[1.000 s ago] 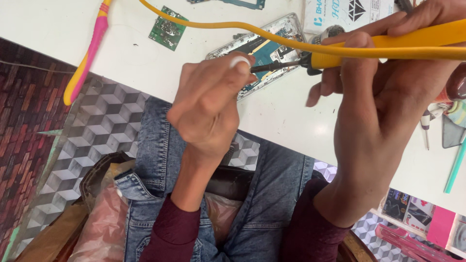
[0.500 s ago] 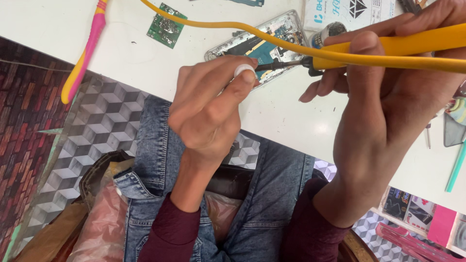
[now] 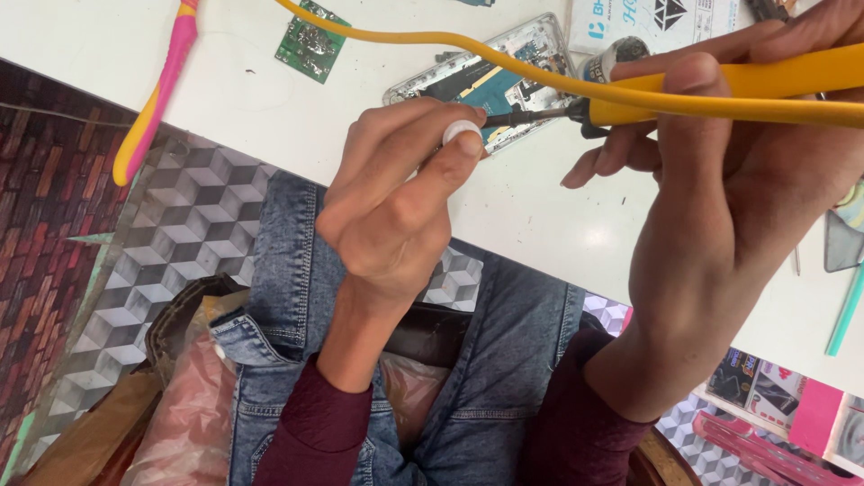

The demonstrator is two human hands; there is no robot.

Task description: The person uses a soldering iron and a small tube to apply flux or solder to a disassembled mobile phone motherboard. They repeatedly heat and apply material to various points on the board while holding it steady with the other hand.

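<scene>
Currently, head view: right hand [image 3: 747, 207] wrapped tight round yellow soldering iron [image 3: 720, 85], tip over opened phone [image 3: 490, 76] at upper centre. Left hand [image 3: 396, 198] pinches small white piece [image 3: 462, 132]. Iron light, rigid; hold insulated handle only. Phone board fragile.

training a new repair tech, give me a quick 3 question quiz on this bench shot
1. True or false: the right hand holds the yellow soldering iron with its tip over the opened phone.
2. What does the left hand pinch between its fingertips?
A. a small white round piece
B. a screwdriver
C. a coin
3. Fill in: the loose green circuit board lies on the white ____, between the pink and yellow tool and the phone.

Key: 1 true; 2 A, the small white round piece; 3 table.
</scene>
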